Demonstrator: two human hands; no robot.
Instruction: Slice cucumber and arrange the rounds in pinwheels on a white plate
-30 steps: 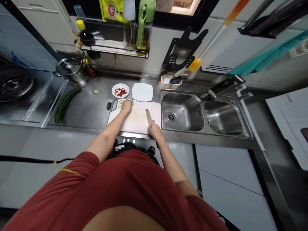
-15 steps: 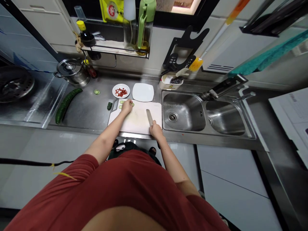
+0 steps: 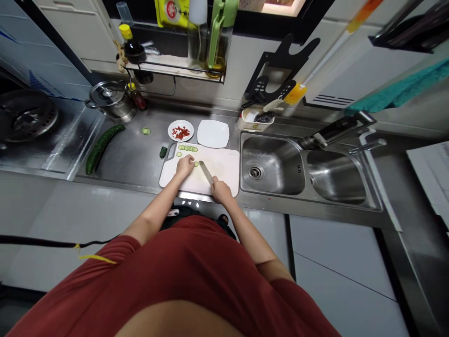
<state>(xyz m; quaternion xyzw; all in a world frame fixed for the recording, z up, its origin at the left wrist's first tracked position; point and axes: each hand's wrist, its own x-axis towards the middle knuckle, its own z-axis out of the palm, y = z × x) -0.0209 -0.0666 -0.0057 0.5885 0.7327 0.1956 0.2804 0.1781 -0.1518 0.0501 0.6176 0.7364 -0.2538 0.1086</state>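
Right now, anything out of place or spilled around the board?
Mildly: some cucumber slices and a dark green cucumber piece lie on the counter, away from those on the cutting board. A red speck, too small to identify, sits on the counter's front edge.

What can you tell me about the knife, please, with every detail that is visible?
The knife shows a narrow, grey, metal-looking blade; its handle is hidden inside the right grip, which is closed around it. The blade points away from the person and slants to the left, over the white cutting board. Its tip is close beside a single cucumber slice. Whether it touches the slice or the board is too small to tell.
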